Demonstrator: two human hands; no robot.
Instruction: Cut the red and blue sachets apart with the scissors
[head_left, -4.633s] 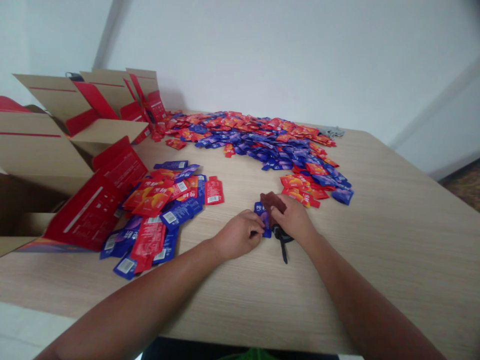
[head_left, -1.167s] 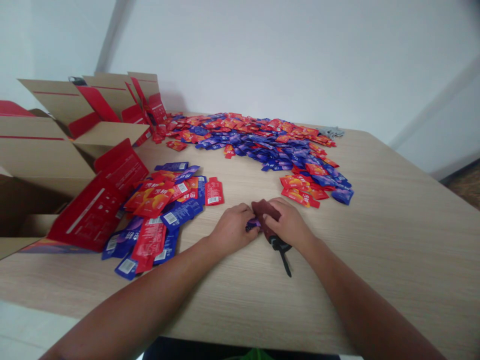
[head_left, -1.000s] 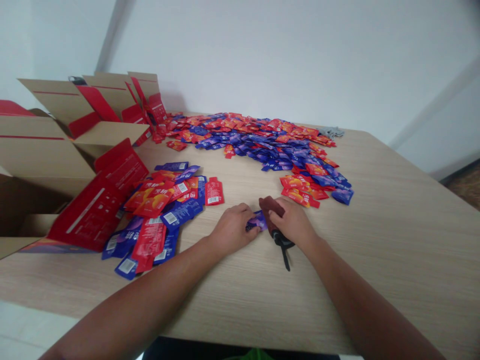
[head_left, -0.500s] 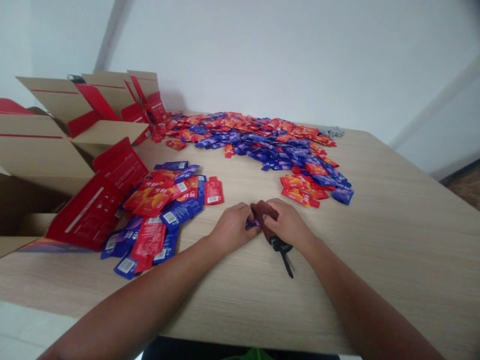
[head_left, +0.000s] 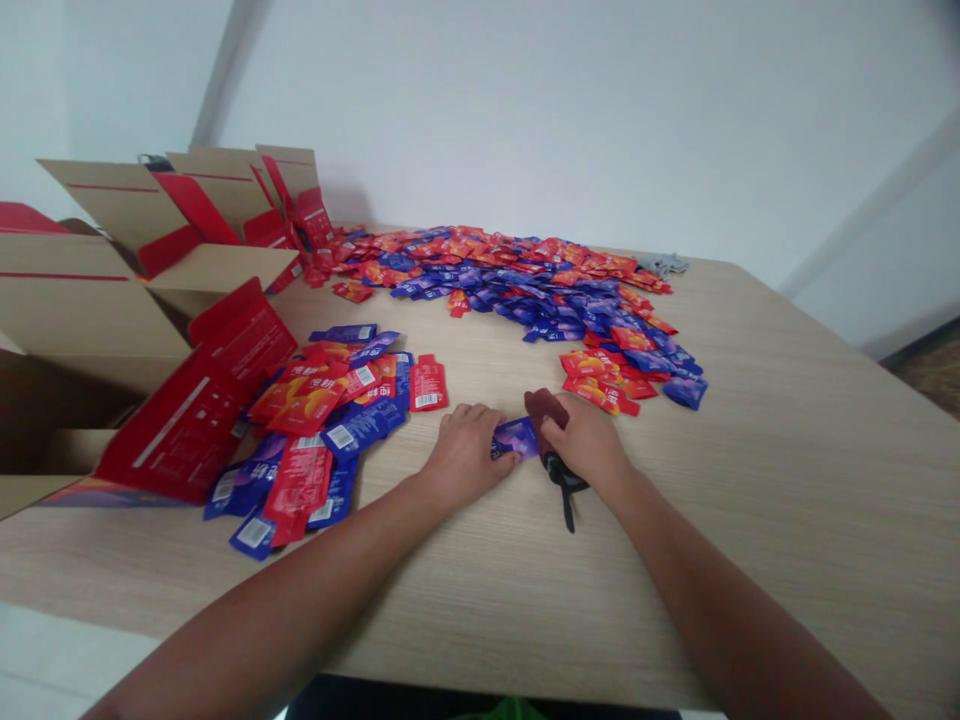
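Note:
A purple sachet (head_left: 516, 438) lies flat on the table, its left end under the fingers of my left hand (head_left: 466, 450), which holds it down. My right hand (head_left: 589, 440) is wrapped round a dark brown-red object (head_left: 546, 412) with a black end and a thin black strap (head_left: 566, 500). I cannot make out exactly what it is. It stands at the right end of the sachet. To the left of my left hand lies a single red sachet (head_left: 428, 384), back side up with a barcode.
A loose heap of red and purple sachets (head_left: 495, 275) spreads along the back. Another pile of sachets (head_left: 307, 410) lies at the left, beside opened cardboard boxes (head_left: 82, 300) with red flaps. A grey cloth (head_left: 664, 264) rests at the far right, near the wall.
My right hand has moved slightly right with the brown-red object, off the sachet. More of the purple sachet now shows between my hands. My left hand has barely moved.

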